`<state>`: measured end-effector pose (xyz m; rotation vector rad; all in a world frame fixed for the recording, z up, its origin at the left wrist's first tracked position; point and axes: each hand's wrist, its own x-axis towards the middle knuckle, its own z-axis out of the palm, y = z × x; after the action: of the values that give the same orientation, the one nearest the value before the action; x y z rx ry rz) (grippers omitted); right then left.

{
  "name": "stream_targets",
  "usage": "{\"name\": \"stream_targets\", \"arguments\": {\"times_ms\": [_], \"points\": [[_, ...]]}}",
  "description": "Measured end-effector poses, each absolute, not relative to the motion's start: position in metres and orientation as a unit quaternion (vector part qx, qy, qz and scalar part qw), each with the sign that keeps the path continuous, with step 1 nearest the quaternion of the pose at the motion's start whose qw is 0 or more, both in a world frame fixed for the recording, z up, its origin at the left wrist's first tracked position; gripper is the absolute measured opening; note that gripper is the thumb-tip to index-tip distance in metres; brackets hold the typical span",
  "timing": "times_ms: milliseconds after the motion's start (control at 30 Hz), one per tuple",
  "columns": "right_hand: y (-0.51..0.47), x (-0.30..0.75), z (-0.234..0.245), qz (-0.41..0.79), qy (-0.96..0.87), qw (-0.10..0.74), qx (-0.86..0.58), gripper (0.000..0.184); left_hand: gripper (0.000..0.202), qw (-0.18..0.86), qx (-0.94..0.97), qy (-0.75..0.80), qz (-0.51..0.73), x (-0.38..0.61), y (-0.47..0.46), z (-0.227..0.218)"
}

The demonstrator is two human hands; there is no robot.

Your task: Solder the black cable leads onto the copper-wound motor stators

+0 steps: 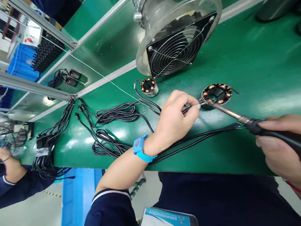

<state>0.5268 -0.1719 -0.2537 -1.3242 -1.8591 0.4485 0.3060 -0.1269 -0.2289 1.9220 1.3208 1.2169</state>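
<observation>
My left hand (179, 119), with a blue wristband (140, 147), pinches the end of a black cable (188, 108) and thin wires beside a motor stator (216, 94). Copper windings ring the top of that stator. My right hand (287, 149) is wrapped round the black handle of a soldering iron (233, 114). The iron's tip is at the stator's near left rim, close to the wires; whether they touch is too small to tell. A second stator (149, 87), with its own cable, stands farther back on the green bench (263, 70).
A fume extractor with a fan grille (177, 55) hangs over the bench. Coiled black cables (117, 113) and a cable bundle (43, 148) lie on the left. Dark cylinders (276, 6) stand at the back right. Another person's hands (1, 154) work at far left, near a blue bin (78, 205).
</observation>
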Motion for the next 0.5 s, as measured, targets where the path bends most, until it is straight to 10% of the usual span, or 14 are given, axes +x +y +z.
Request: {"name": "stream_targets", "arguments": {"times_ms": [500], "points": [[-0.161, 0.525, -0.233, 0.194, -0.805, 0.384, -0.408, 0.011, 0.01, 0.272, 0.7, 0.509, 0.42, 0.307, -0.127, -0.226]]}}
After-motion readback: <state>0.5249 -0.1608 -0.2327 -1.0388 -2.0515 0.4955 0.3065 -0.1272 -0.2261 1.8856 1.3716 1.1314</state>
